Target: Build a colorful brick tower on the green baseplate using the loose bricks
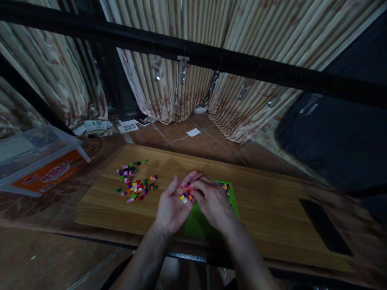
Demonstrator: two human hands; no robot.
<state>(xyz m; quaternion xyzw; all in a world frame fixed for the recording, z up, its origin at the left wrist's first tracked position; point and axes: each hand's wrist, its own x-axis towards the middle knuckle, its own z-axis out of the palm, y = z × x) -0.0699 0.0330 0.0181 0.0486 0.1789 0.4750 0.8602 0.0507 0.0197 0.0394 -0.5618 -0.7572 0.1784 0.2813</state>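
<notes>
Lying loose in the open, upturned palm of the left hand [171, 207], the small bricks [185, 195] sit just left of the nearly closed fingertips of the right hand [213, 201], their grip unclear, above the green baseplate [196, 222].

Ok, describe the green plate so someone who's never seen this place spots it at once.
Find the long wooden board. Around its middle, partly hidden by the right hand, lies a flat green plate with small bricks near its far right corner. Its colour sets it apart from the black slab at the board's right end, its breadth from the loose bricks leftward.
</notes>
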